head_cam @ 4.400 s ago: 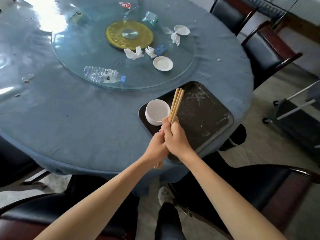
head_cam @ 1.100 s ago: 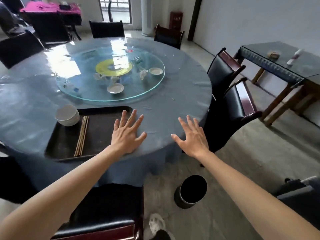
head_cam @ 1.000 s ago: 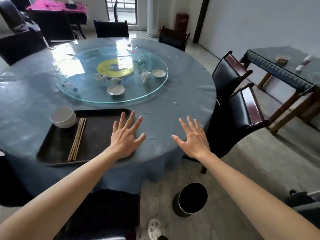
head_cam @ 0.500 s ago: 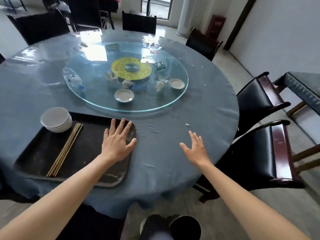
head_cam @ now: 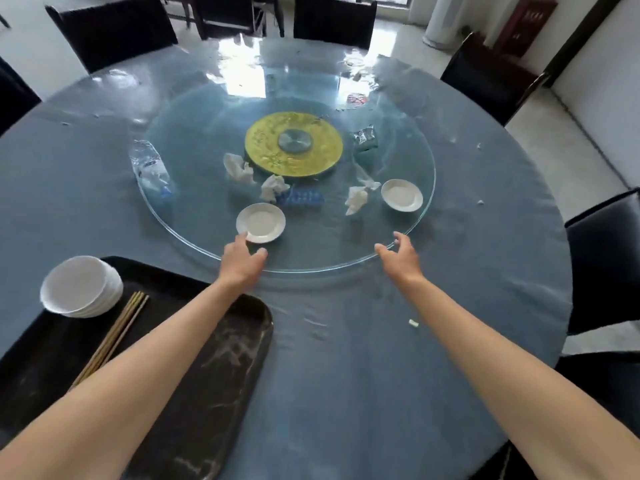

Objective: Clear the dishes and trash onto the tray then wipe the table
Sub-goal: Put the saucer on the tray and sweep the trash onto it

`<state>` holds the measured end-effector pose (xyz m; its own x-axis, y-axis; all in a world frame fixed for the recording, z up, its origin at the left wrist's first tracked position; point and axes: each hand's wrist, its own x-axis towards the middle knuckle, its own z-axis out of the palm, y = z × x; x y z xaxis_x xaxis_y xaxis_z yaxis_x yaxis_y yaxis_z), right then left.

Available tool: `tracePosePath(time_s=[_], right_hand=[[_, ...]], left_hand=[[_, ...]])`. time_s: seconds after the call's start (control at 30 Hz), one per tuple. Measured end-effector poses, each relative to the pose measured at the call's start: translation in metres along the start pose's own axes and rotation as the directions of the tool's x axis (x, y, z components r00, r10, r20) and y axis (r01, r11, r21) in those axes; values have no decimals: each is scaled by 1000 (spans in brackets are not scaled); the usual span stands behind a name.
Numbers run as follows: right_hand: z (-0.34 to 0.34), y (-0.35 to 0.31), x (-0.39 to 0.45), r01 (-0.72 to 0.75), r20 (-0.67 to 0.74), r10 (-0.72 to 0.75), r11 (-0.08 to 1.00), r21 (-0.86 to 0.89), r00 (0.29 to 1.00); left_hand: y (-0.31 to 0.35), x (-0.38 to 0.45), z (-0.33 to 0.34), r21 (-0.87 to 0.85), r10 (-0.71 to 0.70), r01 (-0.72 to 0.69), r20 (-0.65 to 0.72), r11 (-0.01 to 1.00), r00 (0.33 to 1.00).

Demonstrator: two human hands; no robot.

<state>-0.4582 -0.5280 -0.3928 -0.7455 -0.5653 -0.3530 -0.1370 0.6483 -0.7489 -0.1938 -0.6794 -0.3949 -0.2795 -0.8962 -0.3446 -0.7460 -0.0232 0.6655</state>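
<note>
Left hand (head_cam: 242, 263) reaching over near edge of glass turntable (head_cam: 207, 140), fingers loose and parted, fingertip at rim of small white saucer (head_cam: 260, 223); no grip. Right hand (head_cam: 401, 255) over turntable's near-right edge, fingers relaxed, holding nothing. Second saucer (head_cam: 401, 195) far right on glass. Crumpled napkins (head_cam: 238, 167), plastic bottle (head_cam: 149, 167), blue wrapper (head_cam: 302, 197) also on glass. Black tray (head_cam: 214, 368) near left on blue tablecloth (head_cam: 346, 358), carrying stacked white bowls (head_cam: 80, 286) and chopsticks (head_cam: 114, 337).

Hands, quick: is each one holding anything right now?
Left hand: open, empty, fingertips by the near white saucer.
Right hand: open, empty, at the glass turntable edge.
</note>
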Motion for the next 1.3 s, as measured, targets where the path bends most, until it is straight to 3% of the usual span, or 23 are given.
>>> tracePosePath(time_s=[0.1, 0.23, 0.4, 0.6, 0.67, 0.73, 0.77, 0.8, 0.83, 0.9, 0.97, 1.13, 1.3], right_hand=[[-4, 3, 77, -172, -12, 181, 954, 246, 983], [-9, -2, 144, -292, -25, 362, 789, 541, 932], [-2, -8, 196, -350, -20, 500, 632, 691, 866], [5, -15, 222, -298, -102, 621, 506, 809, 777], [4, -8, 233, -348, -13, 546, 552, 758, 838], [0, -4, 240, -458, 101, 544, 577, 676, 833], [-2, 7, 242, -488, 74, 540, 682, 545, 838], [-1, 15, 247, -494, 45, 546, 717, 491, 837], [1, 19, 250, -493, 69, 554, 668, 557, 829], [5, 9, 246, -403, 83, 576, 454, 795, 813], [6, -2, 227, -269, -35, 635, 377, 886, 772], [5, -22, 159, -190, -115, 638, 389, 901, 761], [16, -25, 100, -173, -116, 543, 451, 876, 832]], left_hand=[[18, 46, 19, -171, -234, 220, -65, 960, 970], [22, 92, 32, -332, -456, 400, -110, 854, 883], [-22, 150, 54, -453, -585, 481, -118, 750, 802], [5, 143, 46, -636, -672, 476, -92, 607, 735], [5, 149, 45, -706, -698, 454, -79, 543, 712], [7, 153, 42, -748, -712, 439, -63, 497, 699], [7, 154, 42, -754, -711, 440, -50, 487, 701], [8, 153, 41, -761, -704, 438, -36, 479, 709], [9, 150, 40, -773, -695, 428, -23, 469, 719], [11, 144, 37, -799, -671, 407, 6, 443, 742], [12, 138, 33, -806, -651, 396, 17, 440, 759], [5, 109, 18, -793, -610, 381, 15, 475, 792], [-13, 62, -10, -811, -565, 339, 11, 478, 825]])
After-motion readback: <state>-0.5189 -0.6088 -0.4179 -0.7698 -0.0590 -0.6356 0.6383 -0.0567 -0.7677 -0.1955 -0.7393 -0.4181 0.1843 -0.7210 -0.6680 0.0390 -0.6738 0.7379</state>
